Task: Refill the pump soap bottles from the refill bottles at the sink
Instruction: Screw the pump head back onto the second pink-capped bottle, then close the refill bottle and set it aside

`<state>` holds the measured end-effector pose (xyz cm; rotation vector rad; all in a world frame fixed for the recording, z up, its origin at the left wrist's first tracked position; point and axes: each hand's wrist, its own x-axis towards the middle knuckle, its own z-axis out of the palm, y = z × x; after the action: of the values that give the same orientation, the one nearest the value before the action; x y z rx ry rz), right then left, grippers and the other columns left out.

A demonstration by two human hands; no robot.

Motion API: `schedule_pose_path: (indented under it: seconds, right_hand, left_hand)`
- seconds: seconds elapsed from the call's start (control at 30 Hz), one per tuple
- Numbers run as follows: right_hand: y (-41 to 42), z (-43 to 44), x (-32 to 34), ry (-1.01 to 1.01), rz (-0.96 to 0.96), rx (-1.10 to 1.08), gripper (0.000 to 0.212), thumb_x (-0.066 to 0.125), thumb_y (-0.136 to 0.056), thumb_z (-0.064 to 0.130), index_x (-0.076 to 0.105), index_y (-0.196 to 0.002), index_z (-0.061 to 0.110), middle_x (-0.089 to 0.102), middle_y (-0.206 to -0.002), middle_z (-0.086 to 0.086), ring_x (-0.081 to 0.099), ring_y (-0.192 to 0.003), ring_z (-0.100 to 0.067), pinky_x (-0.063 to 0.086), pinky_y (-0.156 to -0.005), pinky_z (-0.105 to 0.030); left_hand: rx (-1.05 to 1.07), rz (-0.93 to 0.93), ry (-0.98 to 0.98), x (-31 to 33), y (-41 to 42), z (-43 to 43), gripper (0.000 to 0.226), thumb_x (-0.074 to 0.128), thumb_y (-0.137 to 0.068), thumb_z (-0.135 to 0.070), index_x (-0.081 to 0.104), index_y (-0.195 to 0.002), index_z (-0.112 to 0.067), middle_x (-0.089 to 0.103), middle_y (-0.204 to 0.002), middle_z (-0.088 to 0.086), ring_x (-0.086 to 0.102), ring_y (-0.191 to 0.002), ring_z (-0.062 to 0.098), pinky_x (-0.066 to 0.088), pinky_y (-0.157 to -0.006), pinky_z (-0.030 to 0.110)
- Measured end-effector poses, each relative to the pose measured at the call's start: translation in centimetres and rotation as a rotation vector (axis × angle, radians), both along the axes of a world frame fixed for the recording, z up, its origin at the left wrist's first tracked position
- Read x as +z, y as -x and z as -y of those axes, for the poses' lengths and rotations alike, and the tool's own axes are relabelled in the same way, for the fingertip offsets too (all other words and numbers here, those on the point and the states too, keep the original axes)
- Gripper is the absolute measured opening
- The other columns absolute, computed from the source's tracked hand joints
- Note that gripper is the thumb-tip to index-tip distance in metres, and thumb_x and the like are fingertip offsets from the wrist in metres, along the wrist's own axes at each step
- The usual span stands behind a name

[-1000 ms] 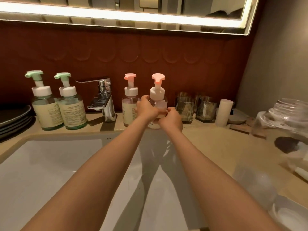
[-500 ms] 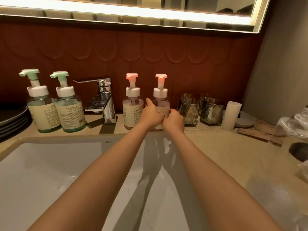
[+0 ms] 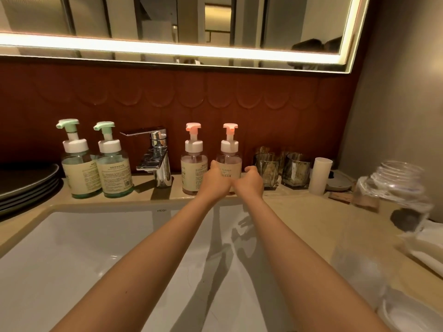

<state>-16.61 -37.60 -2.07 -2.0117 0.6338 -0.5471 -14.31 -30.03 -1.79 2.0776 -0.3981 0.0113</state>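
Pink pump bottle [image 3: 229, 164] is standing upright on the counter ledge [image 3: 143, 195] behind the sink [image 3: 96, 236]. Its pump is on, and it's sitting in line w/ the second pink bottle [image 3: 193, 164] just to its left and the glass tumblers [image 3: 267, 168] near its right.

Change vs 1 s ago: both hands were wrapping its body and holding it fwd of the row. Half a sec ago they were setting it back. Now it's resting in place and the hands are coming off.

- Left hand [image 3: 215, 182] is touching the btl's lower left side, thumb up along the label and fingers curling against it. That reads as a light hold, though the fingers are partly hidden.
- Right hand [image 3: 250, 182] is sitting just beside the btl on the right, loosely curled, gripping nothing and looking apart from it.

Meaning for the task: this btl is prob. finished, as it's closed, back in the row, and showing pinkish liquid high up. Can't confirm the fill level, though.

The green pump bottles [image 3: 76, 168] left of the faucet [image 3: 155, 156] are standing untouched. A clear open-necked container [image 3: 393, 185] is sitting far right, and I can't tell if it's a refill.
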Motion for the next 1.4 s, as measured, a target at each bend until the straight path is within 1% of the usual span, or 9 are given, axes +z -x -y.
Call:
schedule_pose_path:
  seconds: [0.1,0.4,0.57,0.77,0.93,1.07,1.2,1.3,1.4]
  right_hand:
    - [2.6,-0.6,0.4,-0.008,0.013,0.038,0.046,0.067,-0.085,0.018,0.044,-0.124,0.01,0.055,-0.125,-0.009,0.054,-0.112,-0.024,0.04,-0.076,-0.027]
    - [11.7,-2.6,-0.2,-0.045,0.014,0.054,0.013,0.053,-0.088,0.007,0.056,-0.099,0.014,0.061,-0.113,-0.01,0.058,-0.102,-0.025,0.051,-0.085,-0.035]
    - [15.2,-2.1,0.5,-0.026,0.035,0.062,0.016,0.048,-0.091,0.006,0.056,-0.083,0.018,0.065,-0.105,-0.011,0.063,-0.093,-0.026,0.053,-0.086,-0.039]
    - [20.0,-1.1,0.7,-0.06,0.037,0.037,0.022,0.048,-0.09,0.001,0.066,-0.099,0.01,0.064,-0.091,-0.008,0.063,-0.079,-0.02,0.054,-0.076,-0.032]
    - [23.7,1.3,0.5,-0.009,-0.025,-0.049,0.016,0.055,-0.085,0.001,0.07,-0.084,0.007,0.069,-0.084,-0.01,0.067,-0.077,-0.021,0.057,-0.077,-0.035]
    - [26.1,3.6,0.9,0.025,-0.04,-0.134,0.018,0.055,-0.084,0.007,0.072,-0.081,0.006,0.07,-0.08,-0.007,0.065,-0.071,-0.019,0.056,-0.076,-0.035]
    - [28.2,5.2,1.2,0.273,-0.095,-0.266,0.017,0.057,-0.081,0.02,0.067,-0.093,0.014,0.064,-0.096,-0.004,0.057,-0.092,-0.022,0.048,-0.072,-0.032]
    - [29.2,6.3,1.1,0.355,-0.402,-0.123,0.063,0.069,-0.073,0.032,0.044,-0.129,0.018,0.045,-0.131,-0.009,0.042,-0.121,-0.029,0.043,-0.095,-0.042]
    - [29.7,6.5,0.5,0.307,-0.59,0.002,0.084,0.072,-0.073,0.03,0.025,-0.142,0.017,0.039,-0.139,-0.012,0.042,-0.123,-0.032,0.044,-0.095,-0.041]
  left_hand:
    - [-0.032,0.003,0.017,0.6,2.1,-1.2,0.053,0.048,-0.091,-0.003,0.03,-0.14,-0.008,0.048,-0.137,0.011,0.048,-0.123,0.025,0.041,-0.096,0.034]
    - [-0.086,-0.049,0.091,0.6,10.5,-2.0,0.045,0.056,-0.09,-0.013,0.039,-0.131,-0.009,0.053,-0.124,0.012,0.051,-0.114,0.024,0.044,-0.093,0.035]
    - [-0.138,-0.014,0.141,1.6,13.3,-1.2,0.043,0.061,-0.088,-0.014,0.043,-0.127,-0.011,0.053,-0.126,0.01,0.051,-0.115,0.023,0.046,-0.092,0.033]
    - [-0.214,-0.109,0.191,1.2,17.1,0.3,0.045,0.056,-0.088,-0.012,0.039,-0.13,-0.01,0.05,-0.127,0.012,0.05,-0.114,0.025,0.046,-0.088,0.035]
    - [-0.287,-0.128,0.18,0.4,20.2,2.6,0.048,0.051,-0.088,-0.01,0.035,-0.133,-0.01,0.047,-0.127,0.013,0.049,-0.103,0.02,0.043,-0.082,0.031]
    - [-0.329,-0.118,0.228,0.3,22.0,4.3,0.064,0.057,-0.08,-0.009,0.029,-0.137,-0.011,0.039,-0.135,0.014,0.042,-0.12,0.025,0.041,-0.092,0.034]
    - [-0.387,-0.098,0.297,0.6,23.4,5.6,0.074,0.056,-0.078,-0.002,0.02,-0.143,-0.011,0.034,-0.138,0.013,0.039,-0.119,0.022,0.039,-0.092,0.033]
    - [-0.419,-0.091,0.348,1.0,24.0,6.3,0.078,0.06,-0.08,-0.001,0.014,-0.143,-0.012,0.038,-0.12,0.004,0.041,-0.102,0.014,0.035,-0.084,0.025]
    - [-0.395,-0.071,0.323,0.7,23.8,6.7,0.089,0.069,-0.078,-0.011,0.009,-0.144,-0.012,0.041,-0.129,0.008,0.046,-0.109,0.019,0.037,-0.087,0.026]
